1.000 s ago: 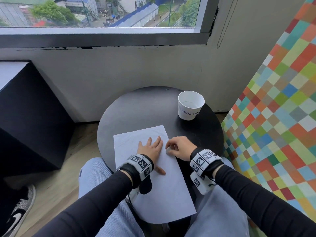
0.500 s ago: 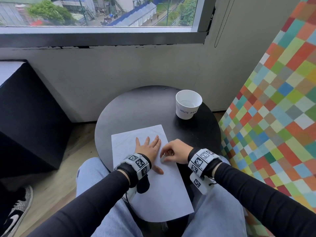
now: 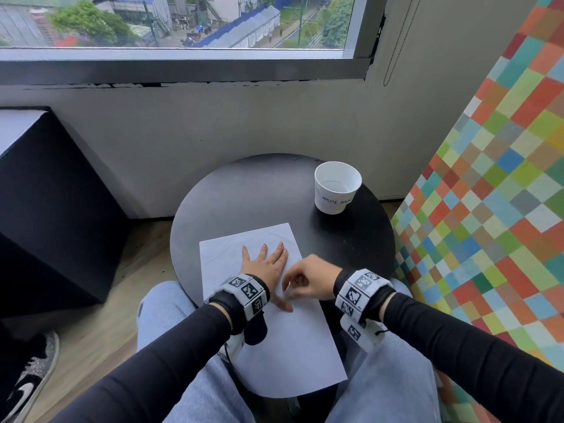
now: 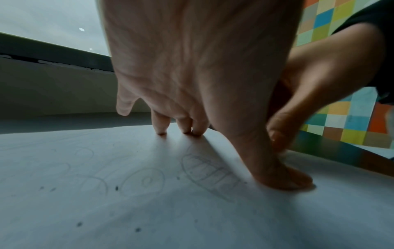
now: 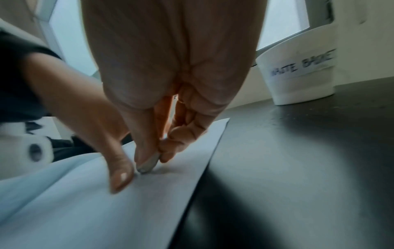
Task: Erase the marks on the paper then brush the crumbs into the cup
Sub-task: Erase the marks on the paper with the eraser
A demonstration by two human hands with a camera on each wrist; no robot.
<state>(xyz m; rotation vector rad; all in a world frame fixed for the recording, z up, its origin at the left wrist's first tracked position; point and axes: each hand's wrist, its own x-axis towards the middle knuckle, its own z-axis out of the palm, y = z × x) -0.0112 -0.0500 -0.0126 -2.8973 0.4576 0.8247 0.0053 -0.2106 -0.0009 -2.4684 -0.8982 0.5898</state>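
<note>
**Two hands on a sheet of paper, one rubbing with an eraser**

A person sits at a small round black table [image 3: 244, 193] with a white sheet of paper [image 3: 290, 346] lying on it, the near end of the sheet hanging over the table edge toward their lap. The left hand [image 3: 265, 267] lies flat on the paper, fingers straight and spread, thumb out to the side, pressing the sheet down. From the left wrist view, faint pencil drawings [image 4: 211, 173] — an oval with a small circle inside, a hatched long shape — lie on the paper beneath that hand, with a few small dark crumbs [image 4: 116, 187] scattered near them.

The right hand [image 3: 308, 282] sits just beside the left thumb, fingers curled. In the right wrist view its thumb and fingertips pinch a small grey-white eraser [image 5: 148, 164], whose tip touches the paper close to the sheet's right edge, next to the left thumb.

A white paper cup [image 3: 337, 187] stands upright on the far right of the table, well apart from the paper — it carries a handwritten label reading "WASTE BASKET". A wall of coloured squares [image 3: 488, 209] rises on the right; a window [image 3: 183, 22] runs along the top.
</note>
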